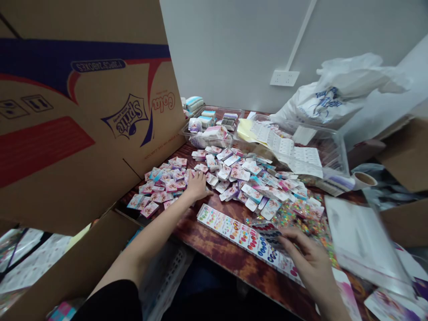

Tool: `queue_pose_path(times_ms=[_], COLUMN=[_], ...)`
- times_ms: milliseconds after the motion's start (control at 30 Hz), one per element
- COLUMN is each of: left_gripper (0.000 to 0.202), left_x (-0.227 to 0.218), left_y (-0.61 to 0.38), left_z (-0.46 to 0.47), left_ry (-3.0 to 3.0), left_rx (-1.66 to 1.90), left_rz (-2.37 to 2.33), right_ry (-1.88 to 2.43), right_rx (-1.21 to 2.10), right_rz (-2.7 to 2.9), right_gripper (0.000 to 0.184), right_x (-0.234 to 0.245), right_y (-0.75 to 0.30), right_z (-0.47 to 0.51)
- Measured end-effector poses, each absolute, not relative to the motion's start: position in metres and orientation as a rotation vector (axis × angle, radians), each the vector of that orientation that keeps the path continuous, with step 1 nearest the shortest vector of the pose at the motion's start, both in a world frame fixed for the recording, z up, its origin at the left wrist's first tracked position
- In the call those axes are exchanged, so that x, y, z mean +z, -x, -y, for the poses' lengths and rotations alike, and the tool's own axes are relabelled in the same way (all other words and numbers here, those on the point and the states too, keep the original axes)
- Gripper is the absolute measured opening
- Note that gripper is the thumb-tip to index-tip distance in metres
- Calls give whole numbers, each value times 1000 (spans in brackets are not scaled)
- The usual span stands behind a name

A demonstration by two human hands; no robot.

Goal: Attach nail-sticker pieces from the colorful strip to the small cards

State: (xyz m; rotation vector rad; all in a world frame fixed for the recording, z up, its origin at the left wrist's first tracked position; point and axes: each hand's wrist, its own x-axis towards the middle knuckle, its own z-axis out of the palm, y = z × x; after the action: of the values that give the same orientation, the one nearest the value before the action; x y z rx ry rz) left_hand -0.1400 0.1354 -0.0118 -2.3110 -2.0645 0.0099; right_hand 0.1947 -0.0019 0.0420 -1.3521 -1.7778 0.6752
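My left hand reaches among small pink-and-white printed boxes, its thumb apart from its fingers. The fingertips touch the boxes, and nothing shows in the grasp. More of these boxes, with pink, purple and blue edges, lie heaped left of that hand. Between the thumb and fingers of my right hand is a small dark sheet with rows of oval designs. Below it, a long strip of colourful oval designs runs along the table's front edge, partly covered by that hand.
A big cardboard carton rises at left. Clear plastic trays stand at the back with packs and sheets. Multicoloured bead packets, a clear plastic sleeve, a cardboard tube and a white bag are on the right.
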Motion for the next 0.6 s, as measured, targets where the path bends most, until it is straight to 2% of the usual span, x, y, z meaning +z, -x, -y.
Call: queue_pose_path(times_ms=[233,467,600], left_gripper=[57,63,44], left_x=[-4,-6,-9], left_y=[155,149,131], left_z=[-118,-126,-146], left_ry=[2316,2340,2276], left_rx=[72,27,-36], left_rz=[1992,2042,2104], right_ry=[1379,1389,1377], right_rx=[717,709,724], right_rz=[1760,1757,1775], right_gripper=[16,19,20], right_x=[31,26,26], right_y=[-200,-198,-196], right_z=[-5,-10,-9])
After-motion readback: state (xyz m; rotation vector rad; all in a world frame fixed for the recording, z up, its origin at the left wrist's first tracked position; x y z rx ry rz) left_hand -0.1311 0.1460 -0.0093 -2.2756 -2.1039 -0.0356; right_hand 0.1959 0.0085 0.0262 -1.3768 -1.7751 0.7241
